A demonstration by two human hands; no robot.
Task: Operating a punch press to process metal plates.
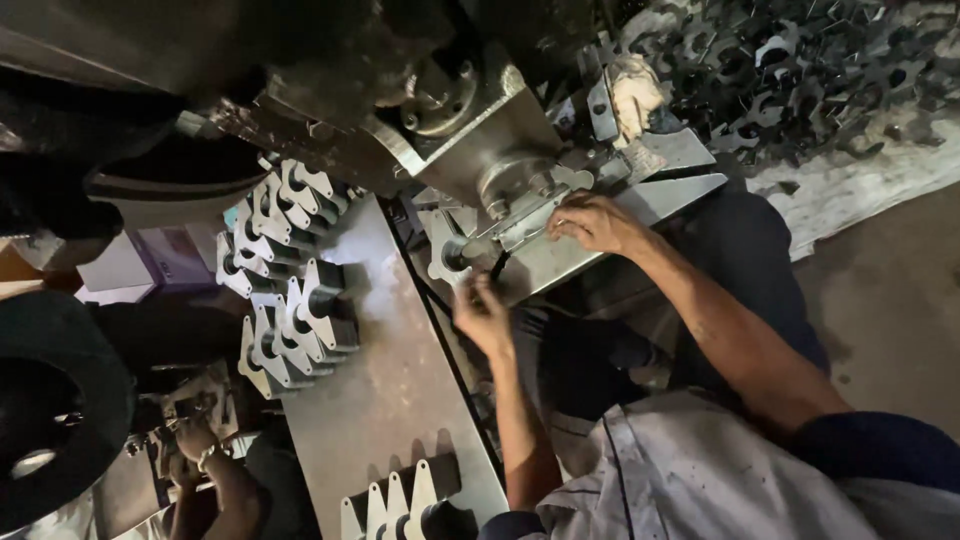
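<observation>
The left hand [482, 312] pinches something small and dark at the front of a flat, lobed metal plate [445, 245] that sits in the machine's fixture [520, 200]. Its fingers are together around that dark piece, though what it is stays too small to tell. The right hand [598, 222] lies on the fixture's upper edge beside a thin rod or lever [530, 235], fingers curled over it; whether it truly clamps the rod I cannot tell.

By the look of it, the step in hand is seating or fixing the plate in the fixture. The next move would seem to call for steady alignment of the plate's hole with the round seat, and for keeping fingers out from under the heavy machine head [430, 100] just above.

On the steel bench [390, 370], to the left, stacked rows of like plates [285, 290] stand on edge, and another row [400, 495] sits near the bottom edge. A large heap of dark metal parts [800, 70] lies at the upper right, well apart. A rag [635, 95] hangs near the fixture. Another person's hands [195, 445] work at the lower left, beside a dark round wheel [50, 410]. The close machine head and the near stacks leave little room around the fixture.
</observation>
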